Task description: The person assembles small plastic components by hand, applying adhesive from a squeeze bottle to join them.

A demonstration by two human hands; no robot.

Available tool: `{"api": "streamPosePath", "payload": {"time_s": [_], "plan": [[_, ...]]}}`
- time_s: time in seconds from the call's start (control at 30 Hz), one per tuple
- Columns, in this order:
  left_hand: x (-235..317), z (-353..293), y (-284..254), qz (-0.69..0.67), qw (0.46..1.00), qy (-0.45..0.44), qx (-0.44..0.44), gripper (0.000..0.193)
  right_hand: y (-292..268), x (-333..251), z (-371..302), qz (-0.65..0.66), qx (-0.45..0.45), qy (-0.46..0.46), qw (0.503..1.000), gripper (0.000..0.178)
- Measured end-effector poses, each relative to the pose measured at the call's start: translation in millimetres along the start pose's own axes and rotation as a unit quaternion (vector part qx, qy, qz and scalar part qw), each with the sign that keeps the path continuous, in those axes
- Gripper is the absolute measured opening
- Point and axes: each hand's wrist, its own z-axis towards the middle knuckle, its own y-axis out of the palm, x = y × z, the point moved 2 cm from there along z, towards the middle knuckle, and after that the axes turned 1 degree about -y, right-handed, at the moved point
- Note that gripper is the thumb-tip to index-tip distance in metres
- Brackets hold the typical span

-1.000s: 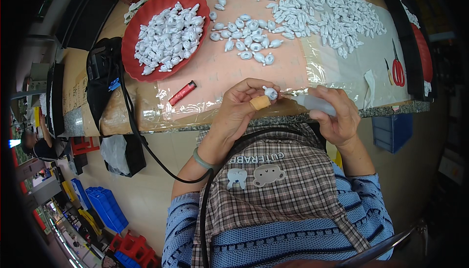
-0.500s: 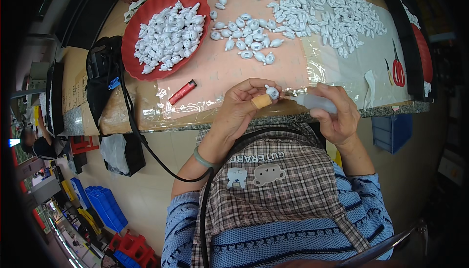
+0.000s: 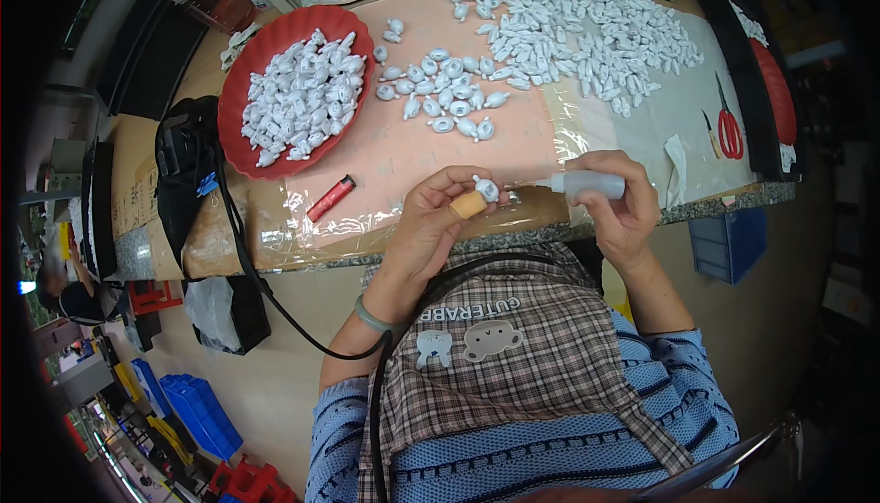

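Note:
My left hand (image 3: 429,219) pinches a small white plastic figure piece (image 3: 487,190) between thumb and fingers, above the table's front edge. A tan wrap (image 3: 468,205) covers one of its digits. My right hand (image 3: 628,205) is closed round a translucent squeeze bottle (image 3: 594,184) lying sideways. The bottle's thin nozzle points left toward the piece, with a gap between them. Beyond my hands, several similar rounded white pieces (image 3: 446,91) lie loose on a pink sheet (image 3: 412,155). A red scalloped bowl (image 3: 235,141) at the left holds a heap of white pieces.
A large pile of slender white parts (image 3: 587,40) spreads over the back right. Red-handled scissors (image 3: 730,132) lie at the right, near a white paper strip (image 3: 676,166). A red lighter (image 3: 331,199) rests near the front edge. A black cable (image 3: 275,292) hangs at the left.
The bottle's nozzle has drawn away from the white piece, widening the gap between them. The left hand still holds the piece, now turned slightly. The whole view has shifted a little.

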Motion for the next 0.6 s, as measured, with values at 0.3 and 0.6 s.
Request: {"api": "streamPosePath", "payload": {"time_s": [0.3,0.6], "plan": [[4,-2,3,0.008,1.0,-0.001,0.02,0.024,-14,31,3,0.101,0.012,0.243,0.965,0.033],[3,0,3,0.008,1.0,-0.007,0.023,0.024,-42,64,31,-0.104,0.085,0.237,0.962,0.02]]}}
